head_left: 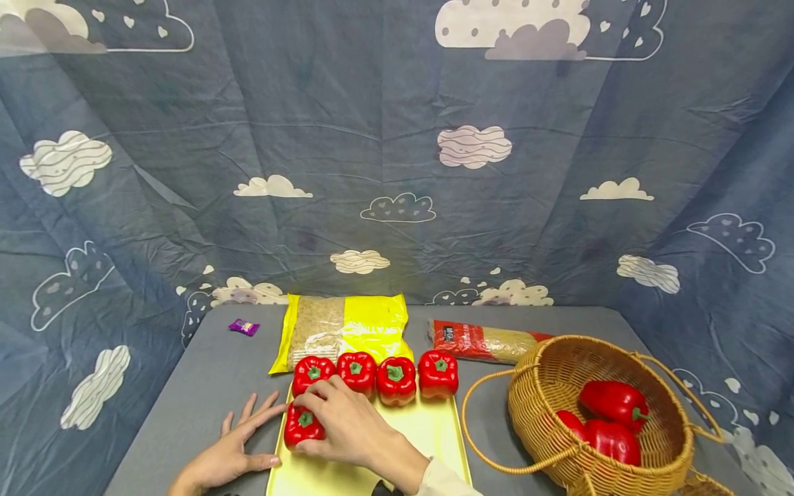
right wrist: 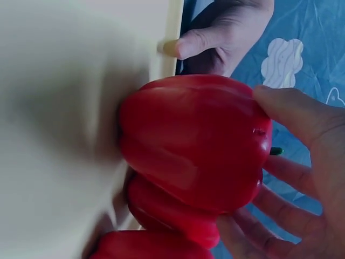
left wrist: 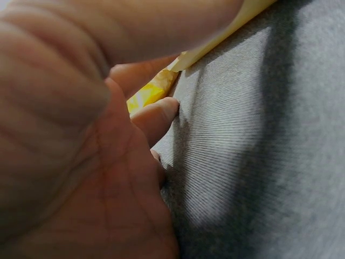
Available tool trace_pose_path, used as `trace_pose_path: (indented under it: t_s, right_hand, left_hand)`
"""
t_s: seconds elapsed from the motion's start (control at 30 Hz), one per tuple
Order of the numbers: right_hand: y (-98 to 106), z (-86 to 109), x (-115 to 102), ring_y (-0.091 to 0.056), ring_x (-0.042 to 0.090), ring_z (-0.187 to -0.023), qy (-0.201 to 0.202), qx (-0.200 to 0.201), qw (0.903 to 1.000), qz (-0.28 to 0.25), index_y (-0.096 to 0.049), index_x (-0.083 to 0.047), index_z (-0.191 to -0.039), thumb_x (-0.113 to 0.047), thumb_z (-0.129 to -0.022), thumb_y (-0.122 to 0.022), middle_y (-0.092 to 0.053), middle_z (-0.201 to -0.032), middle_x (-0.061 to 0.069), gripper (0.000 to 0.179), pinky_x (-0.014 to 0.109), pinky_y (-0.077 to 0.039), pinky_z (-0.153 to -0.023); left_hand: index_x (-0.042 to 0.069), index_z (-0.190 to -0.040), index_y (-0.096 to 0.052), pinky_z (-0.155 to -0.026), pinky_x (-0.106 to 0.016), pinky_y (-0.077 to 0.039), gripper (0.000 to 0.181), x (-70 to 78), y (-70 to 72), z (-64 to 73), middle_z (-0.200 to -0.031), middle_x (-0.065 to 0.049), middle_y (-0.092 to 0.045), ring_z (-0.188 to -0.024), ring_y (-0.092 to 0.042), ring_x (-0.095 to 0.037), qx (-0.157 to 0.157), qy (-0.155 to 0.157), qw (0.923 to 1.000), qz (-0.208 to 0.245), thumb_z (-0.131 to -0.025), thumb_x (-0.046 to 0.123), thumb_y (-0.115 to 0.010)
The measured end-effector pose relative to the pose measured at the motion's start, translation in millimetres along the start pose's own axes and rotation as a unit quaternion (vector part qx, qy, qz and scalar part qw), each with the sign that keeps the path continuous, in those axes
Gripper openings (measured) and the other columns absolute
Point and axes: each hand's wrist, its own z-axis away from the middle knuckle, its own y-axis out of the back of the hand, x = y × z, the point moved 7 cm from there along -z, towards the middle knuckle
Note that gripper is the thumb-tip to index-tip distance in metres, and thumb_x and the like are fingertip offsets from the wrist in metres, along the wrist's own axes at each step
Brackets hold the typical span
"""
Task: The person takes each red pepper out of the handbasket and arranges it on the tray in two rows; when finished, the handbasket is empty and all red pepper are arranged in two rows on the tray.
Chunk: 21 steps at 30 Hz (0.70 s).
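Note:
My right hand (head_left: 355, 424) reaches down over a red bell pepper (right wrist: 188, 140) with a green stem, its thumb and fingers spread round the stem end. This pepper stands upright on the left side of a pale yellow tray (head_left: 437, 434). Behind it, several more red bell peppers (head_left: 395, 380) form a row along the tray's far edge. My left hand (head_left: 226, 451) is at the tray's left edge, fingers extended. Its thumb (right wrist: 194, 43) meets the tray rim in the right wrist view, and its palm faces the tray.
A wicker basket (head_left: 527, 406) with looped handles stands at the right, holding a few red peppers (head_left: 614, 399). Behind the tray lie a yellow bag (head_left: 372, 320) and a red-ended packet of noodles (head_left: 484, 342). A small purple wrapped sweet (head_left: 244, 327) lies at the back left.

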Motion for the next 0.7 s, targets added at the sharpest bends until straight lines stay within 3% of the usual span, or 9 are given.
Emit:
trace_pose_path:
  t_s: [0.7]
  right_hand:
    - [-1.4, -2.0, -2.6, -0.055, 0.008, -0.103, 0.011, 0.005, 0.9999, 0.004, -0.065, -0.025, -0.127, -0.059, -0.085, -0.072, -0.063, -0.122, -0.008, 0.054, 0.018, -0.051, -0.079]
  left_hand:
    - [0.006, -0.15, -0.044, -0.099, -0.077, 0.028, 0.08, -1.5, 0.4, 0.3, -0.164, -0.029, -0.011, -0.144, 0.025, -0.056, 0.002, 0.009, 1.0, 0.003, -0.081, 0.02, -0.082]
